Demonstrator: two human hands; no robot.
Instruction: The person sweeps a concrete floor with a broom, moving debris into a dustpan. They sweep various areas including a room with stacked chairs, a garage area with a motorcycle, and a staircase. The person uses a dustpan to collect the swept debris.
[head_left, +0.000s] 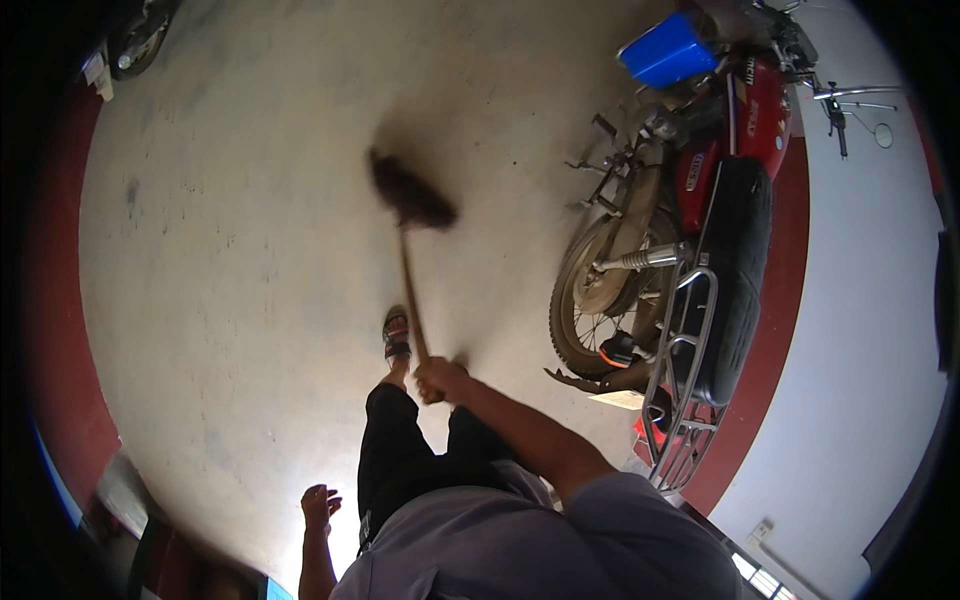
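My right hand [437, 380] is closed around the upper end of a broom's wooden handle [411, 290]. The handle runs forward from my fist to a dark, bristly broom head [412, 192], smeared by motion, over the concrete floor ahead of my feet. My left hand [318, 505] hangs low at my left side, away from the broom. Nothing shows in it, and its fingers are loosely bent and apart.
A red motorcycle [700, 180] stands along the right wall, its rear wheel [610, 300] nearest me. A blue container [668, 50] is by its front. Part of another wheel [138, 50] shows at the far left. My sandalled foot [397, 335] is beside the handle.
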